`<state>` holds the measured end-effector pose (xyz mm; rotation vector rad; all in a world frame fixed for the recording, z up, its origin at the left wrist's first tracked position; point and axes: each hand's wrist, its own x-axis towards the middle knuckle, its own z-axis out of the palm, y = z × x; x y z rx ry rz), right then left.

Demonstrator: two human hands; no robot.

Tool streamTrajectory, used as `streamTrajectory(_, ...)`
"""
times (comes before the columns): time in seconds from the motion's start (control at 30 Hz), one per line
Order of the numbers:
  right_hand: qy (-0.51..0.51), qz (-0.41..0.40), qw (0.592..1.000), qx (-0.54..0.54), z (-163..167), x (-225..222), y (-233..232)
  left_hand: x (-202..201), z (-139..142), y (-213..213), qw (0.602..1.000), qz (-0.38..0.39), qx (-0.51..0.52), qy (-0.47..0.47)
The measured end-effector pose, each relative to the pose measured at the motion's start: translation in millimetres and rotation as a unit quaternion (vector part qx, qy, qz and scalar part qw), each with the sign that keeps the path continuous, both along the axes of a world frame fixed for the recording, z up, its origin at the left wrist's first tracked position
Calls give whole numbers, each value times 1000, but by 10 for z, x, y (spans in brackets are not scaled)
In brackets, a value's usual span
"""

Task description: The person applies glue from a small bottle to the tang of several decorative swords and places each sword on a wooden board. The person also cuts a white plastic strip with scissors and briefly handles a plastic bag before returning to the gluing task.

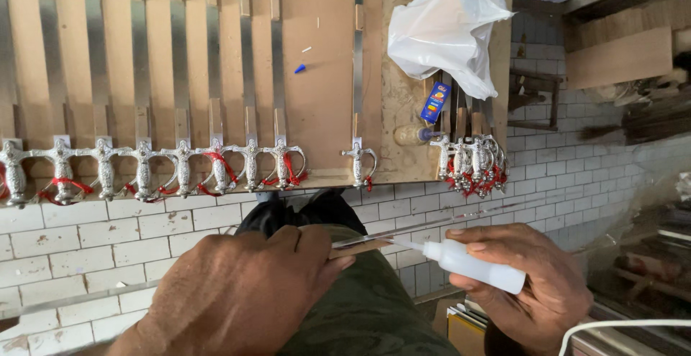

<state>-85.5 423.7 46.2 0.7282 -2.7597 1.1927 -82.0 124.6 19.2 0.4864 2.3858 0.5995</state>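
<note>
Glue bottle (471, 262), small, white and soft-walled, lies across the palm of the right hand (522, 280), whose fingers curl closed around its body. Its thin nozzle points toward the left hand (237, 291) and meets the near end of a long narrow blade (432, 224), which runs from between the two hands up and away past the right hand's knuckles. The left hand is closed, thumb and fingertips pinched on a short brownish piece at the blade's near end; what exactly that piece is I cannot tell, as the fingers cover most of it. Below both hands shows a lap in olive-green cloth (367, 305).

Beyond the left hand's knuckles, a row of small swords with silver hilts and red tassels (180, 169) lies on a wooden board (317, 75), blades pointing away. Beyond the right hand, a tight bunch of the same swords (471, 161) rests beside a crumpled white plastic bag (450, 28) and a small blue and orange packet (435, 102). A white-tiled floor (93, 237) lies under everything.
</note>
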Motion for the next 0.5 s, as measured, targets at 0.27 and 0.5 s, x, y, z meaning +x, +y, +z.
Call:
streamTrajectory(0.27, -20, 34, 999, 14, 29, -13, 254, 89, -109, -10, 998, 39, 36, 21)
streamTrajectory(0.5, -82, -84, 921, -371, -319, 172, 105, 107, -195, 7, 993, 88, 75, 38)
